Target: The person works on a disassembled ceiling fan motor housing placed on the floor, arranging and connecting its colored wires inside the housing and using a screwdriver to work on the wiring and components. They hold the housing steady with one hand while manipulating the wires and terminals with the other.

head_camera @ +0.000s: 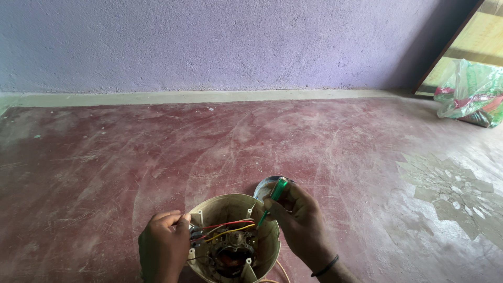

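My left hand [163, 246] grips the rim of the open casing [234, 238]. My right hand [299, 220] holds the green screwdriver [272, 198]; tip should stay clear of the wires [229, 227]

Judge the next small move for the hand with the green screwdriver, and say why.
Probably lower the tip a little to seat it inside the housing. The right hand holds the green screwdriver tilted, tip at the rim by the red and yellow wires, while the left hand steadies the opposite rim. The screw itself cannot be made out.
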